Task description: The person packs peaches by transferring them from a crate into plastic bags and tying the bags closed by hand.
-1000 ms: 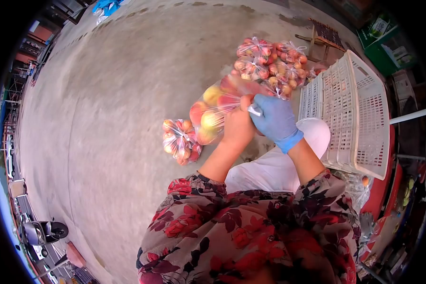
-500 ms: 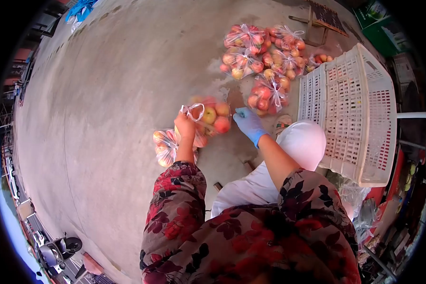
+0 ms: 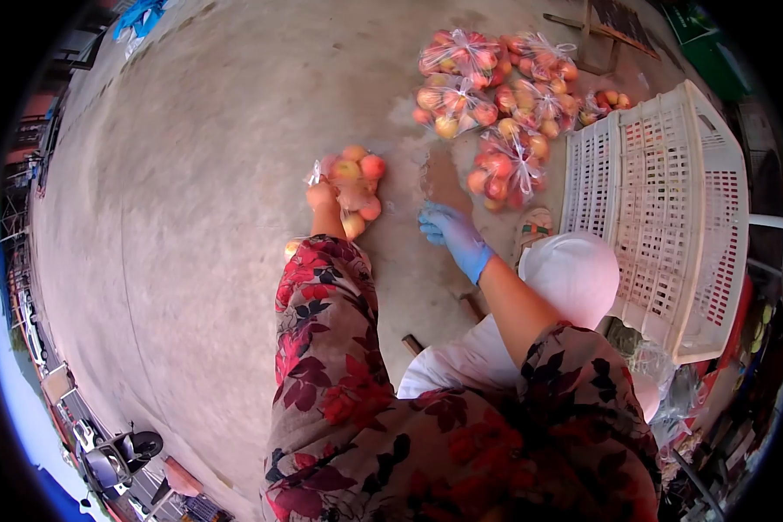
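My left hand (image 3: 324, 198) is bare and closed on the gathered top of a clear plastic bag of apples (image 3: 353, 170), held out in front of me at the left. A second bag of apples (image 3: 292, 249) is mostly hidden under my left forearm. My right hand (image 3: 452, 233), in a blue glove, hovers to the right of the held bag and apart from it. Its fingers are curled in, and nothing shows between them. Beyond it, the nearest tied bag of apples (image 3: 506, 167) rests on the concrete floor.
Several more tied bags of apples (image 3: 461, 59) stand grouped at the upper right. A large white plastic crate (image 3: 652, 217) lies tipped beside my right knee. Behind the bags is a low wooden stool (image 3: 618, 28). A scooter (image 3: 122, 457) is parked far left.
My left hand has carried its bag of apples forward and to the left, away from the right hand. The gloved hand stays nearly in place, its fingers now more curled.
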Demonstrator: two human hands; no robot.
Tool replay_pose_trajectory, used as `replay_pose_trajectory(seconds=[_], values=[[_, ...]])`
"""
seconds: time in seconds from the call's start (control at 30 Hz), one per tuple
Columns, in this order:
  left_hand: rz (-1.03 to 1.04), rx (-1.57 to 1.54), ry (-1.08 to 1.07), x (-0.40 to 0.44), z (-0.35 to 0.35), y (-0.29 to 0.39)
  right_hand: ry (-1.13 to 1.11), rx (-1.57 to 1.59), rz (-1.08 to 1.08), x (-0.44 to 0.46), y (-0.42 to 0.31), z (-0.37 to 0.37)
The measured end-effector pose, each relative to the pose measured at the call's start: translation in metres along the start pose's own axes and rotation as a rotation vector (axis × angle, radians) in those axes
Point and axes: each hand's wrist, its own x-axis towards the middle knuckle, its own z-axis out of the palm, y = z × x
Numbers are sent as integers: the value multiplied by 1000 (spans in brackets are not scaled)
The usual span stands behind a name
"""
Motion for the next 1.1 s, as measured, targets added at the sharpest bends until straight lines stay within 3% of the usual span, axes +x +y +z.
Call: replay_pose_trajectory(seconds=[0.1,0.27,0.4,0.57,0.67,0.73,0.87,0.93,1.03,1.1], values=[[-111,-322,-94,5,-4,-10,8,-36,26,-1,-3,3],[-29,141,-205,-29,-16,4,-5,-148,7,-3,-3,12],[74,124,-126,-35,-4,-3,29,-115,-158,-16,-6,17],[61,-6,-413,-80,33,26,-9,201,-362,-37,-33,1],[189,-66,-602,-179,62,82,28,242,-720,-104,-71,-39],[312,-95,-729,-269,73,120,128,74,-987,-172,-99,-87],[504,-68,-1070,-434,118,158,696,-25,-1252,-300,-105,-192],[518,8,-1185,-494,152,151,1369,-466,-1230,-342,-82,-257],[478,263,-1264,-570,203,129,2032,-503,-815,-371,-25,-327],[453,362,-1247,-594,245,112,1918,-245,-834,-363,15,-366]])
